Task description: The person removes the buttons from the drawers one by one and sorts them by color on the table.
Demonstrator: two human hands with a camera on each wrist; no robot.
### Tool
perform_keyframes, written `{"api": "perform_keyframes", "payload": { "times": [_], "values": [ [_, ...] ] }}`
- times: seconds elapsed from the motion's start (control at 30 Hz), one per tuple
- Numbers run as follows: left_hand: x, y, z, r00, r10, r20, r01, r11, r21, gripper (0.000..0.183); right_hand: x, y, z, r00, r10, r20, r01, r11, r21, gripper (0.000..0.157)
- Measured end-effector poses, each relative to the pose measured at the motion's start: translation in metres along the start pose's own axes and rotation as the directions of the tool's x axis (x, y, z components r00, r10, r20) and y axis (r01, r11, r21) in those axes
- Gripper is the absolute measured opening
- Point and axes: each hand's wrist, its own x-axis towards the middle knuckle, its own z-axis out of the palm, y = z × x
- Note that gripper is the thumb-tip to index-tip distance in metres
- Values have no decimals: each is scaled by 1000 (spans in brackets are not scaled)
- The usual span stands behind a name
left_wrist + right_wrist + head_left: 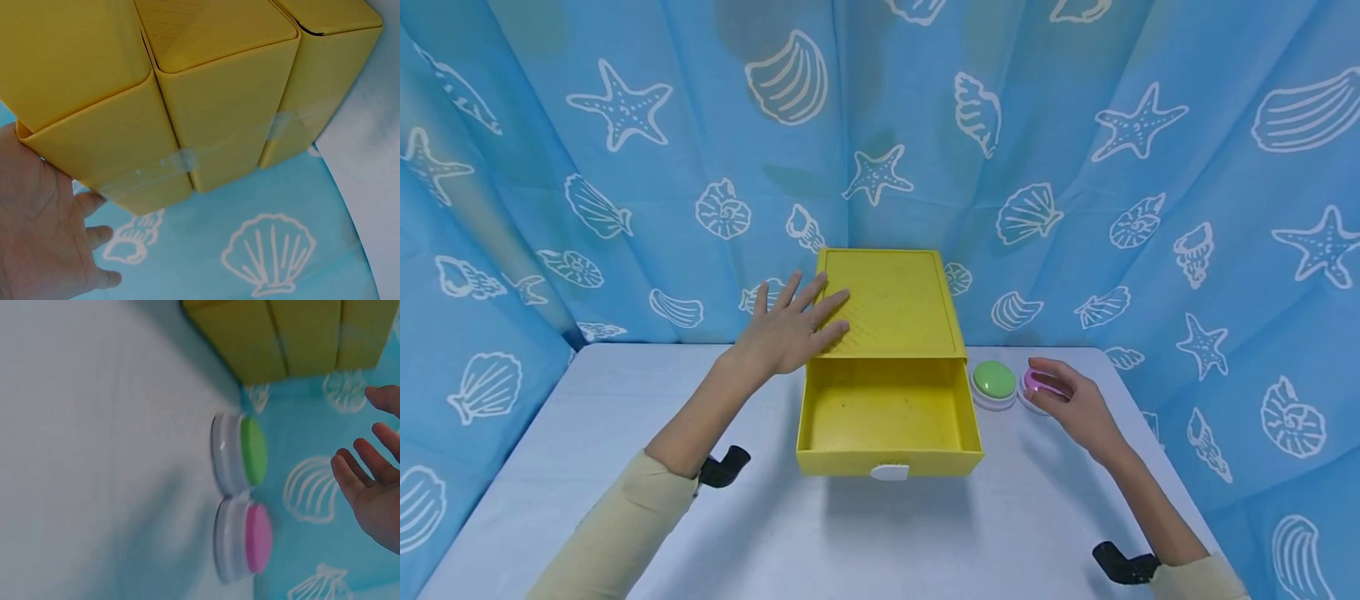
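Observation:
A yellow drawer unit (887, 300) stands at the back of the table, its top drawer (891, 462) pulled out and showing a white handle (890, 472). My left hand (786, 333) lies with spread fingers at the unit's upper left edge. In the left wrist view this hand (44, 212) touches the side of the top section. My right hand (1078, 408), fingers loosely bent and holding nothing, hovers over a round pink button (1037, 382) with a white base. In the right wrist view a gap separates the hand (375, 469) from the pink button (258, 539).
A green button (995, 379) sits between the drawer unit and the pink button. Clear tape (184, 159) runs across the unit's stacked sections. Behind everything hangs a blue curtain (917, 217) with white shells and starfish. The table (760, 533) is covered in white.

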Motion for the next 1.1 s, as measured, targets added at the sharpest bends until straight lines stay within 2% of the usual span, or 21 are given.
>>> {"api": "perform_keyframes", "payload": {
  "times": [0.17,0.4,0.53,0.77,0.9,1.1],
  "values": [
    [0,0,1,1000,-1,-4,1,1000,7,63,-19,-25,9,997,-67,-34,68,997,35,47],
    [0,0,1,1000,-1,-2,1,1000,9,63,-40,-61,18,989,-120,-85,125,990,64,40],
    [0,0,1,1000,2,-7,-2,1000,3,63,-52,-82,21,977,-157,-145,166,984,57,37],
    [0,0,1,1000,0,-12,0,1000,-10,63,-70,-114,30,943,-223,-246,233,972,9,33],
    [-1,1,1,1000,2,-12,-3,1000,-14,63,-81,-130,36,937,-244,-249,261,965,35,32],
    [-1,1,0,1000,3,-11,-3,1000,-22,63,-96,-148,47,937,-286,-202,307,949,79,37]
  ]
}}
